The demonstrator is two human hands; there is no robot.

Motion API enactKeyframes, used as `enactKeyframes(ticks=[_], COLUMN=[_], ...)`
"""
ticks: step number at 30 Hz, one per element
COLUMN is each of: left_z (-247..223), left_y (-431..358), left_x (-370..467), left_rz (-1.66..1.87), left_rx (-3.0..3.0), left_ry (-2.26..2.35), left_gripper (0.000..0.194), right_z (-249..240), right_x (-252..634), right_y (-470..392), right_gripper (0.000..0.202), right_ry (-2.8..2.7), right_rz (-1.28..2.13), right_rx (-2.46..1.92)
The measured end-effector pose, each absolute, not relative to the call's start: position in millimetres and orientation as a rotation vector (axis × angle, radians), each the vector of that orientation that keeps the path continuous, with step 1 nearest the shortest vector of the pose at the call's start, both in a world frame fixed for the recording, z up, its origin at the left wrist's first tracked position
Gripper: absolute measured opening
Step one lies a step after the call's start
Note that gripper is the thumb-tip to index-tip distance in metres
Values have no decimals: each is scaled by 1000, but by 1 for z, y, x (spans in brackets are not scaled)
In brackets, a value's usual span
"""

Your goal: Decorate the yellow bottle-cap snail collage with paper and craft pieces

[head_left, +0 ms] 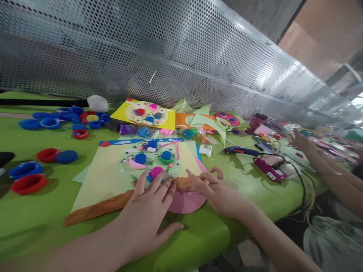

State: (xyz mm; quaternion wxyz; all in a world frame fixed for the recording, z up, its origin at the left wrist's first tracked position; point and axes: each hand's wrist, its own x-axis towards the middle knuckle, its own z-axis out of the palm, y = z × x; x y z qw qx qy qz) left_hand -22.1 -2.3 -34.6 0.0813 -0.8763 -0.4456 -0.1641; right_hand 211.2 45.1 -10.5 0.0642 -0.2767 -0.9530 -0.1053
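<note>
My left hand (151,207) lies palm down with fingers spread, over a long brown clay strip (99,206) and the lower part of a decorated sheet. My right hand (224,192) has bent fingers closed on the strip's right part; its fingertips partly hide the clay. The strip runs along the near edge of a pale yellow sheet (96,170). Blue caps, a magenta cap (157,172), small clay shapes and a blue band at the top decorate this sheet. A pink rounded paper piece (187,203) sticks out under the hands.
Red and blue bottle caps (30,184) lie on the green table (56,211) at left. A yellow decorated card (168,117) and bagged clay (127,129) are behind. A glue gun (241,151) and its cable lie right, near another person's hands (306,145). Perforated metal (113,49) stands behind.
</note>
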Motion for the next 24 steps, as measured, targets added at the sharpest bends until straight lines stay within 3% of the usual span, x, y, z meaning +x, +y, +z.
enactKeyframes(ticks=[13,24], left_z=[-33,-34], left_y=[-1,-3], left_x=[-21,-22], left_rz=[-486,-461], left_rx=[-2618,-2633], left_ry=[-1313,-1345], left_gripper=[69,69], right_z=[-11,-12], right_x=[213,219], right_y=[53,55], right_gripper=[66,74], right_ry=[-2838,-2807], right_rz=[-513,-443], right_rx=[-808,-965])
